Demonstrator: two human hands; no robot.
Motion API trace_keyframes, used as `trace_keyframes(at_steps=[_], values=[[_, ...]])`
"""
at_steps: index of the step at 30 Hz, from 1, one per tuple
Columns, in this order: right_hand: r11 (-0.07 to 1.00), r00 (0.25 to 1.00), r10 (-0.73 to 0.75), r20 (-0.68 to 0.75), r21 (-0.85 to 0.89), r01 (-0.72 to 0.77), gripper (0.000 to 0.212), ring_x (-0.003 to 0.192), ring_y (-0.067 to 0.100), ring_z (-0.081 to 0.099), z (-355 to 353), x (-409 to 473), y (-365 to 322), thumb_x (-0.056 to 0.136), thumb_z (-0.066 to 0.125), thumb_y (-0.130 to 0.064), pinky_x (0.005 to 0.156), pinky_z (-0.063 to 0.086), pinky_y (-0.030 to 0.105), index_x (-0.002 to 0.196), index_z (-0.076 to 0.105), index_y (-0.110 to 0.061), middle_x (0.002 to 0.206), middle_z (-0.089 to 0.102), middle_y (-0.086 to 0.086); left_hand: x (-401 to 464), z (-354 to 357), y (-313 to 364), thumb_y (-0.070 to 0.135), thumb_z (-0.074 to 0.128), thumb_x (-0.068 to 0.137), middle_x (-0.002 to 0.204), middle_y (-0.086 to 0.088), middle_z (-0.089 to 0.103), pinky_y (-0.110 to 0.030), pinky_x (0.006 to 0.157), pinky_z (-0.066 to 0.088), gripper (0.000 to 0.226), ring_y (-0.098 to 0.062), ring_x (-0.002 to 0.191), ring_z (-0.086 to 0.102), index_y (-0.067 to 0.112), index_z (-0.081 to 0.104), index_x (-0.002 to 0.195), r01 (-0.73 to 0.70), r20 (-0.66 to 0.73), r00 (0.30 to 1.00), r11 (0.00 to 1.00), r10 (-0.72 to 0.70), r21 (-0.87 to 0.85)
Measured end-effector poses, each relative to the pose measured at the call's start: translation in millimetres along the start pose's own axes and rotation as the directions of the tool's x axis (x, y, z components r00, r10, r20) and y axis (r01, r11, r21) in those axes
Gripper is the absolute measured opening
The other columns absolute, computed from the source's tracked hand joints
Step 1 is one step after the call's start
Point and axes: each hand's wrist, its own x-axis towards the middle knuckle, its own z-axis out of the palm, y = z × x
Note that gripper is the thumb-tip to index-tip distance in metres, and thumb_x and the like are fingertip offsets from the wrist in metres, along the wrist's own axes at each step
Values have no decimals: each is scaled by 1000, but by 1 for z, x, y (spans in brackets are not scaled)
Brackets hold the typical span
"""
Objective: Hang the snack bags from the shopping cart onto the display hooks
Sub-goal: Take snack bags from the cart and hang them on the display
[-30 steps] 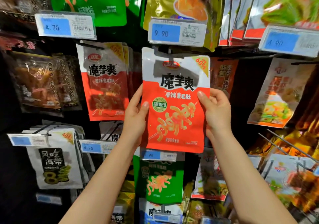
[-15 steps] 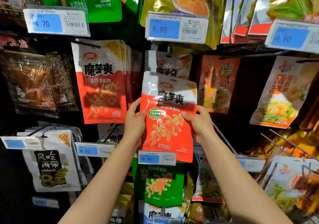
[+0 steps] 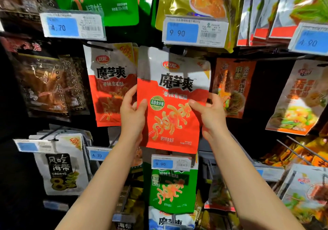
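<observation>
Head view: your left hand (image 3: 132,116) pinches the left edge of the red bag (image 3: 173,102), thumb on the front face, fingers behind. Your right hand (image 3: 211,119) pinches the right edge the same way. Both grips sit at mid-height, so the top of the bag is free.

The bag is held up against the display, its top edge just under the 9.90 tag (image 3: 195,32). Can't tell if the hang hole is on a hook; the top centre is blurred and shadowed.

Risks, as I judge them:
- You're holding low on a floppy pouch. The top can fold back and miss the hook tip.
- The tag overhangs the target. You may snag the bag on it or knock the tag.
- Let go before the hole seats and the bag drops onto the green bag (image 3: 173,189) below.
- The matching red bags (image 3: 111,82) hang just beside on the left. Drift left and you crowd that row.

Material: glossy laminated film, flat pouch, white top band, red lower body. It's slick and creases easily. The front shows glare and slight wrinkling near your right thumb.
</observation>
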Motion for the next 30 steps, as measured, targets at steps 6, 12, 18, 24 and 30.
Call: trace_keyframes(at_steps=[6, 12, 18, 24, 30], values=[[977, 984, 137, 115, 151, -154, 26, 67, 18, 68, 52, -23, 4, 83, 66, 4, 58, 58, 30, 103, 53, -7, 93, 68, 16, 12, -63, 60, 6, 52, 96, 80, 5, 72, -25, 60, 57, 29, -8, 65, 68, 27, 60, 113, 2, 42, 999, 996, -5, 85], [956, 958, 199, 207, 174, -236, 18, 59, 16, 66, 90, -61, 36, 85, 59, 10, 59, 57, 29, 84, 60, -8, 75, 70, 8, -9, -132, 68, 6, 58, 92, 69, 6, 70, -20, 54, 49, 18, -6, 56, 61, 19, 66, 100, -2, -113, 994, 997, 10, 76], [967, 980, 132, 146, 198, -160, 19, 62, 14, 67, 98, -86, 48, 87, 56, 9, 63, 58, 30, 91, 60, -9, 75, 71, 4, -8, -154, 80, 7, 58, 92, 71, 6, 71, -22, 58, 50, 18, -6, 60, 64, 22, 65, 100, 34, 69, 997, 994, -41, 100], [997, 979, 10, 204, 67, -24, 31, 64, 18, 67, 92, -101, 50, 84, 57, 11, 62, 57, 33, 99, 59, -17, 80, 71, 7, -24, -171, 61, -1, 54, 92, 81, -4, 75, -29, 57, 57, 47, -16, 65, 70, 27, 53, 129, 83, 180, 979, 993, -98, 88], [986, 963, -146, 227, -45, 160, 38, 78, 18, 68, 111, -101, 44, 87, 58, 7, 69, 56, 33, 115, 58, -20, 91, 72, 3, -29, -225, 55, 9, 61, 82, 99, -6, 73, -30, 69, 59, 54, -15, 80, 71, 19, 51, 134, 29, -14, 999, 999, -29, -30]])
